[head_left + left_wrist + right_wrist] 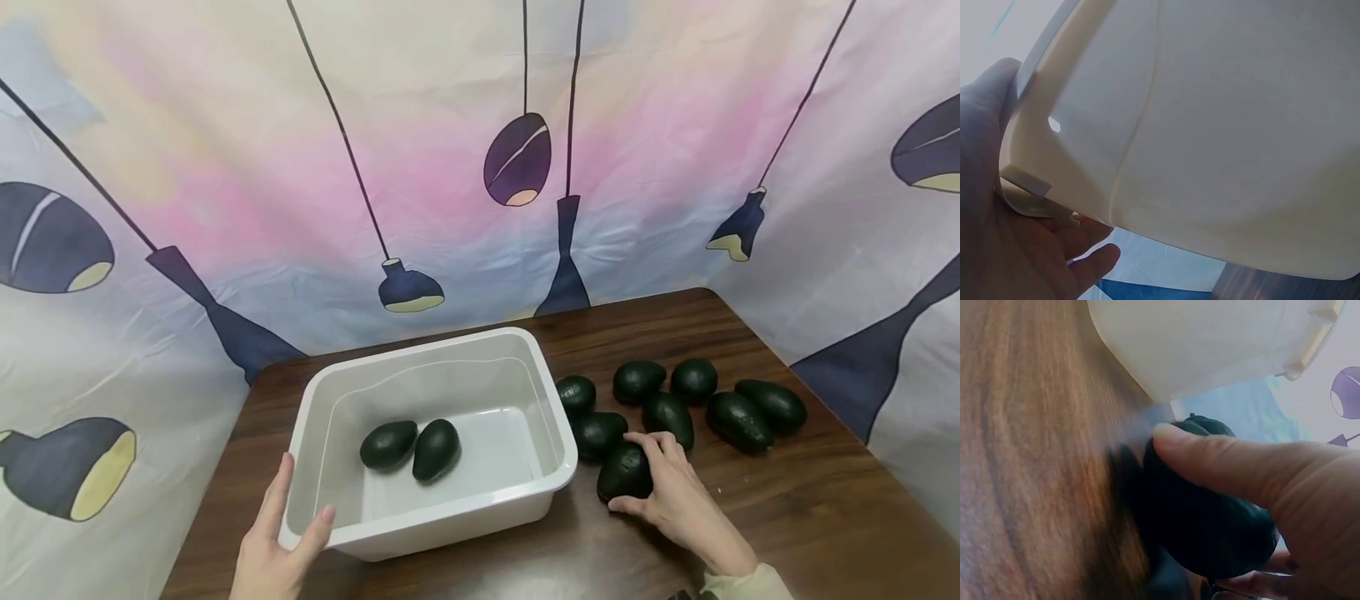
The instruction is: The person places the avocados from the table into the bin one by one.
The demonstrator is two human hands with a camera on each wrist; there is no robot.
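A white plastic tub [551, 417] stands on a dark wooden table [810, 517] with two dark green avocados [412, 447] lying inside it. My left hand [281, 542] grips the tub's near left corner, thumb on the rim; the left wrist view shows the tub's wall [1222, 125] against my palm [1004, 250]. Right of the tub lie several more avocados [697, 404]. My right hand [675, 492] grips the nearest avocado [622, 471] on the table beside the tub; in the right wrist view my thumb [1229, 465] lies across that avocado [1204, 531].
A printed cloth backdrop [480, 167] with lamp shapes surrounds the table at the back and both sides. The table's back right corner [705, 293] is near the cloth. Bare wood shows in front of the avocados at the right.
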